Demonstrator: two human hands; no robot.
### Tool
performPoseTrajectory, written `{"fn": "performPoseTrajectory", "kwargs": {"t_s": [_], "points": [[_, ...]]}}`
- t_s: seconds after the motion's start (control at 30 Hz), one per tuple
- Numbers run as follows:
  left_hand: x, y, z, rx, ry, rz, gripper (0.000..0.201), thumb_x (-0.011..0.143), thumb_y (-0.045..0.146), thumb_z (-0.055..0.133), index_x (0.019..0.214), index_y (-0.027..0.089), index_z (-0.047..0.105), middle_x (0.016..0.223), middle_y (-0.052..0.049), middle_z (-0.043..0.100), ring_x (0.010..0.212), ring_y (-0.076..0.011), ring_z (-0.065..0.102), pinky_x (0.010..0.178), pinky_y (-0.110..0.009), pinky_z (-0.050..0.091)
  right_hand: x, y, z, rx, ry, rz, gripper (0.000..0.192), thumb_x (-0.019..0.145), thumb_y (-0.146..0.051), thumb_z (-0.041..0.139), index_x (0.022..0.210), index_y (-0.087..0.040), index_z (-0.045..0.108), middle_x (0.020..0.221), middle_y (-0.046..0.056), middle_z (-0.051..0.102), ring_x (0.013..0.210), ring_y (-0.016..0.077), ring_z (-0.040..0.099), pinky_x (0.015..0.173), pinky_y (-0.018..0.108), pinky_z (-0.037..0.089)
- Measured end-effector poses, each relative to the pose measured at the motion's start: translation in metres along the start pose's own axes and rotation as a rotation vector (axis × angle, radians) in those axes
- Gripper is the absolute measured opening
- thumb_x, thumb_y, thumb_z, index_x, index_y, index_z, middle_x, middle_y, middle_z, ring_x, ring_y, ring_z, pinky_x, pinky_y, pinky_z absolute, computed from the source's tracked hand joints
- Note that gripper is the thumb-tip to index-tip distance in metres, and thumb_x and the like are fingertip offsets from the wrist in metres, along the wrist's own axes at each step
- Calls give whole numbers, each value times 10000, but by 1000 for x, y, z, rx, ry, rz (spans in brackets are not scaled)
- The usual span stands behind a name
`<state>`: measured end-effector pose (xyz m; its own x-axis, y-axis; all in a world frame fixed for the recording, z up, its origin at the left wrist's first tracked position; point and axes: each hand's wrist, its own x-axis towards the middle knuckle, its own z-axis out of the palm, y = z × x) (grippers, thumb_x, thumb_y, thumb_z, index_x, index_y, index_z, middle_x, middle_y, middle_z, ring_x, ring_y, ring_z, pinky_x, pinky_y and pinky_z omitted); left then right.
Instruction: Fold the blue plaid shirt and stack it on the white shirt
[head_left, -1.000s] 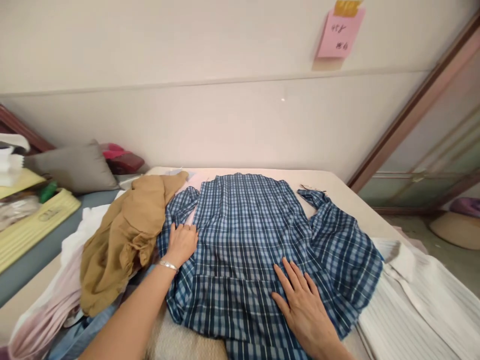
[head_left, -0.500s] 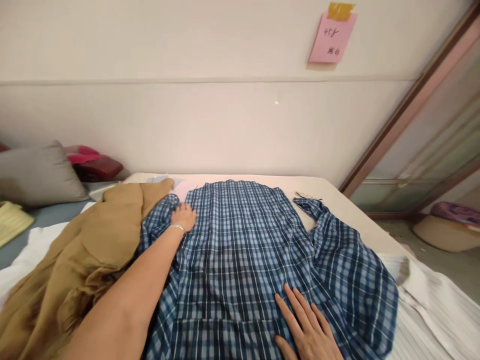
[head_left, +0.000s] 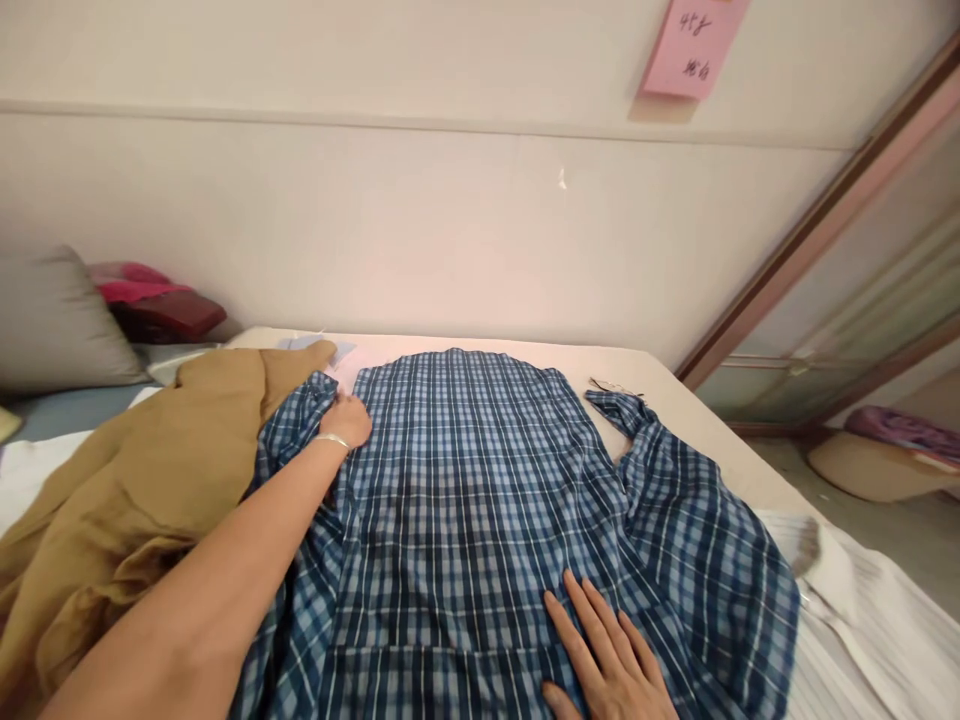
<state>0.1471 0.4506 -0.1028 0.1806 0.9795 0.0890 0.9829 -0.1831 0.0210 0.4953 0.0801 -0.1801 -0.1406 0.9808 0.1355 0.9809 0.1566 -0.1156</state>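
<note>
Both hands on plaid shirt (head_left: 480, 500) | left hand (head_left: 346, 420) maybe gripping sleeve | right hand (head_left: 611, 660) flat

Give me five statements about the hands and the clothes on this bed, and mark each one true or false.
1. The right hand lies flat, fingers spread, on the blue plaid shirt. True.
2. The left hand is lifted well above the bed and touches nothing. False: it reaches far forward and rests at the shirt's far left part, by the sleeve.
3. A tan garment lies heaped to the left of the plaid shirt. True.
4. The left wrist is bare. False: it wears a thin silver bracelet.
5. The pink note lies on the bed beside the shirt. False: it is stuck to the wall above the bed.
</note>
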Motion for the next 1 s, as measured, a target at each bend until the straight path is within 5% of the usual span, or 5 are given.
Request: {"fn": "performPoseTrajectory", "kwargs": {"t_s": [0.2,0.33,0.53,0.77,1.0], "points": [[-19,19,15,-47,-39,126,671,1044,518,226,1602,160,331,1702,-147,251,1572,-329,207,1247,-560,200,1,-10,-16,27,-49,30,755,979,-584,522,1635,-448,173,1678,-2,259,1470,383,411,1101,619,469],[-34,35,5,-26,-58,16,633,1045,439,259,1553,88,403,1649,-219,340,1524,-383,308,1200,-609,271,2,-18,-25,51,-27,42,710,996,-568,496,1636,-419,226,1683,13,260,1491,375,381,1126,613,445],[-93,71,-13,-58,-106,230,625,1055,484,268,1580,159,367,1688,-164,283,1567,-338,226,1229,-564,229,2,-31,-39,86,-10,74,628,1022,-566,451,1610,-370,349,1692,16,264,1532,340,308,1203,600,357],[-232,103,-87,-138,-144,339,422,1024,445,388,1232,177,639,1338,-185,644,1234,-314,609,1007,-434,462,0,-41,-48,97,-2,101,628,1034,-594,395,1584,-291,419,1693,53,274,1553,313,261,1240,580,285],[-353,50,-99,-64,-156,-196,543,1032,463,305,857,176,731,812,-187,720,776,-300,705,699,-392,489,2,-39,-43,33,32,71,629,1030,-594,383,1553,-255,467,1669,73,337,1538,307,301,1226,566,297]]}}
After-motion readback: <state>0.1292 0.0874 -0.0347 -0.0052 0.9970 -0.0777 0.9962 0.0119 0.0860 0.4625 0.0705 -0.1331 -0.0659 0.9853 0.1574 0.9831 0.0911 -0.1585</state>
